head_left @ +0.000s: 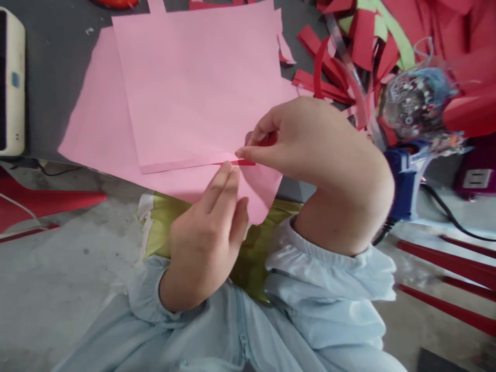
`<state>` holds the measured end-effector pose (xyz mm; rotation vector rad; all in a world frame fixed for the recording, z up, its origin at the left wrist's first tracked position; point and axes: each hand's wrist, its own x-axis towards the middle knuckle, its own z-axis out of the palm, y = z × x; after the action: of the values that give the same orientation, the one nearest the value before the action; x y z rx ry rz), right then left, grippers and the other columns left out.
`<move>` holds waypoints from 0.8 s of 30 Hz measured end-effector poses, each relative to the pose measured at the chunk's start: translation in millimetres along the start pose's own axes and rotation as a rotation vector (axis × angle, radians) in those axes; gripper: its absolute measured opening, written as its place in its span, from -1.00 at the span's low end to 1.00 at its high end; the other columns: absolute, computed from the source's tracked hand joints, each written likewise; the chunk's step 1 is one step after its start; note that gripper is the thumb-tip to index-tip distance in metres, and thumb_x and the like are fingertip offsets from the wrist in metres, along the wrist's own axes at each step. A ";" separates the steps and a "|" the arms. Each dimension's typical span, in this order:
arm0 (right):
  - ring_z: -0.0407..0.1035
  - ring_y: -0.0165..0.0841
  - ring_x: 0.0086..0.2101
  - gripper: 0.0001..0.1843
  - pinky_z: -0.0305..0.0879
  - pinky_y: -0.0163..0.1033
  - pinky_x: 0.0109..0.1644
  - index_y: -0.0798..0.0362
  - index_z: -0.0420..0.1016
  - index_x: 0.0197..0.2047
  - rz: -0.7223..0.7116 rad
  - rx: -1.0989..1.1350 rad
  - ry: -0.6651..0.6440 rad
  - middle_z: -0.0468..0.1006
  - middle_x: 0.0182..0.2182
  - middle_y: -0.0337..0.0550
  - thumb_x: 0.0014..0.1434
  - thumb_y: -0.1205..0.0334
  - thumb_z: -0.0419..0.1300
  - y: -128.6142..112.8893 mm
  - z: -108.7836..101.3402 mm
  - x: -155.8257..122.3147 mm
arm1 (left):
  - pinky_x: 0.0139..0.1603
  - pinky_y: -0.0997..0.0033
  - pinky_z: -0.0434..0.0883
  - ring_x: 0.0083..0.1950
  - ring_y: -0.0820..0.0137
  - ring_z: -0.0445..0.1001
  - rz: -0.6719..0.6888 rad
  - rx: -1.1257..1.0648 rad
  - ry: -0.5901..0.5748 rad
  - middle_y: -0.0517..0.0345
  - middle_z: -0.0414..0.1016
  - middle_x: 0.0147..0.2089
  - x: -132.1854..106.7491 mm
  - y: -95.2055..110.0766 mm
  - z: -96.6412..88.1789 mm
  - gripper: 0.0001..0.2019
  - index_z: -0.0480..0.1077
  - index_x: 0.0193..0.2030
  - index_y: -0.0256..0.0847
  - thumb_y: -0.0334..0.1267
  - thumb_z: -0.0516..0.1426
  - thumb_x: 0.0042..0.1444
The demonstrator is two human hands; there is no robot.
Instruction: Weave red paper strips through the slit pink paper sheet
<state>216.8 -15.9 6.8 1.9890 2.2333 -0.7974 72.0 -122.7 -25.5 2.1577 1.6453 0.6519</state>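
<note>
A pink paper sheet (201,88) with a narrow fold along its near edge lies over a larger pink sheet (96,113). A thin red strip (245,162) shows at that near edge, partly hidden by my fingers. My left hand (205,243) has its index and middle fingers stretched out, their tips on the paper beside the red strip. Bent over from the right, my right hand (294,137) pinches the near edge of the upper pink sheet close to its right corner. Some red shows under its curled fingers; what it belongs to is hidden.
Red and pink paper strips (329,67) are heaped at the back right. Beside them are a clear bag of small beads (413,101) and a blue device (405,175) with a black cord. A cream-coloured device (13,82) stands at the left edge of the dark table (54,67).
</note>
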 end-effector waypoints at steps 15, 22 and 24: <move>0.48 -0.19 -0.29 -0.87 0.31 -0.11 -0.25 -0.03 0.48 -0.45 -0.090 0.028 -0.012 0.63 -0.35 -0.11 0.13 0.19 0.20 -6.6 6.4 0.1 | -0.28 0.37 0.53 0.03 0.27 0.62 -0.053 0.104 -0.112 -0.04 0.26 0.38 -0.5 -1.8 -2.5 -0.58 0.28 0.31 -0.37 -0.30 0.03 0.36; 0.47 -0.29 -0.33 -0.84 0.31 -0.13 -0.22 -0.02 0.58 -0.43 -0.019 0.079 0.031 0.63 -0.40 -0.15 0.14 0.15 0.25 4.8 -6.1 -11.3 | -0.37 0.36 0.48 -0.05 0.28 0.65 -0.091 0.128 -0.103 -0.02 0.31 0.35 -0.7 -1.9 -1.7 -0.59 0.32 0.29 -0.32 -0.27 0.06 0.35; 0.47 -0.30 -0.33 -0.86 0.32 -0.13 -0.21 -0.02 0.61 -0.42 0.023 0.061 0.040 0.62 -0.42 -0.16 0.13 0.17 0.27 7.9 -9.1 -12.9 | -0.38 0.36 0.47 -0.07 0.29 0.65 -0.092 0.127 -0.098 -0.01 0.32 0.35 -1.3 -2.4 -1.3 -0.60 0.32 0.29 -0.31 -0.27 0.06 0.35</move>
<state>229.2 -23.8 16.6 2.0713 2.2298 -0.8404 69.1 -123.4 -25.9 2.1481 1.7641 0.4191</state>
